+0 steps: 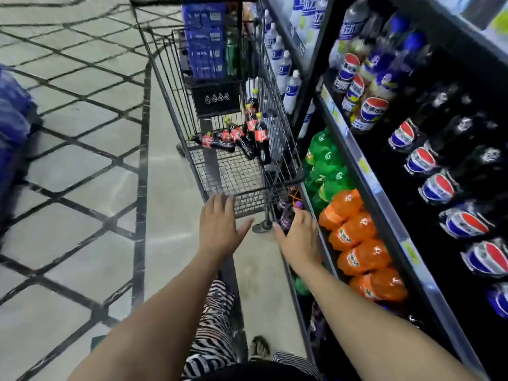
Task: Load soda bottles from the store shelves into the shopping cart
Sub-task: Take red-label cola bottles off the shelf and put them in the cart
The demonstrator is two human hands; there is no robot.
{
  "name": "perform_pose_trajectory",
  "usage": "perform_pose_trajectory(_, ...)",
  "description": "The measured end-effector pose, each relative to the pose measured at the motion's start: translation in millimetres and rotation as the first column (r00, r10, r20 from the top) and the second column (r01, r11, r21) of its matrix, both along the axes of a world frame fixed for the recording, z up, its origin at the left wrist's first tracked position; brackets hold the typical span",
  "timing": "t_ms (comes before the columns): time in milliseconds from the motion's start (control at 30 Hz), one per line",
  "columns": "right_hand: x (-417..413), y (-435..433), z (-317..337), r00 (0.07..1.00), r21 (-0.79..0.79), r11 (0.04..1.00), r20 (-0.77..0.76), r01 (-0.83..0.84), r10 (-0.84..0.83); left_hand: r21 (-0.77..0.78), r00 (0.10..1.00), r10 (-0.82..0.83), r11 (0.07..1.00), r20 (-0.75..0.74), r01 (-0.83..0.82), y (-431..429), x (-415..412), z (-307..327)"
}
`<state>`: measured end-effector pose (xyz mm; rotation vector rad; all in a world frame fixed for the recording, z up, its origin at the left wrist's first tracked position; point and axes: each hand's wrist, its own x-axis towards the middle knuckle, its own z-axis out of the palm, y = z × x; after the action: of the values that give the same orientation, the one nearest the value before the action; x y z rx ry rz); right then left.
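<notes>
A black wire shopping cart (176,111) stands in the aisle ahead of me with several red-labelled cola bottles (247,138) lying in its basket. My left hand (220,226) is open, fingers spread, just short of the cart's near rim. My right hand (301,237) reaches to the lowest shelf, fingers relaxed over purple soda bottles (287,213); it holds nothing I can see. Orange soda bottles (357,237) and green soda bottles (324,163) fill that shelf beside it.
Shelving runs along the right with blue-red labelled cola bottles (437,188) on the middle shelf and white-capped bottles (288,86) further on. A blue carton (204,37) and a black crate (217,99) sit beyond the cart. Blue packs (12,116) stand at left. Tiled floor lies at left.
</notes>
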<state>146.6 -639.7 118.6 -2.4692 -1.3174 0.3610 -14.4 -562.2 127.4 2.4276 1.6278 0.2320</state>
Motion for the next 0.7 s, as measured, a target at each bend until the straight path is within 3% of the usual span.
perform_pose_trajectory(133,10,89,-6,0.999,0.053,0.998,-0.001,0.038,-0.038,-0.027,0.998,-0.046,0.999,-0.045,0.045,97,19,-5)
perform_pose_trajectory(300,22,186,-9,0.990,-0.029,0.991,-0.047,0.132,-0.134,-0.125,0.995,-0.064,0.991,-0.071,0.055,199,34,-15)
perform_pose_trajectory(500,48,280,-39,0.967,-0.151,0.967,-0.120,0.205,-0.224,-0.380,0.991,0.129,0.919,0.031,-0.108,285,64,-51)
perform_pose_trajectory(700,85,371,-113,0.961,-0.252,0.954,-0.179,0.161,-0.209,-0.524,0.969,0.249,0.824,-0.006,-0.215,361,111,-123)
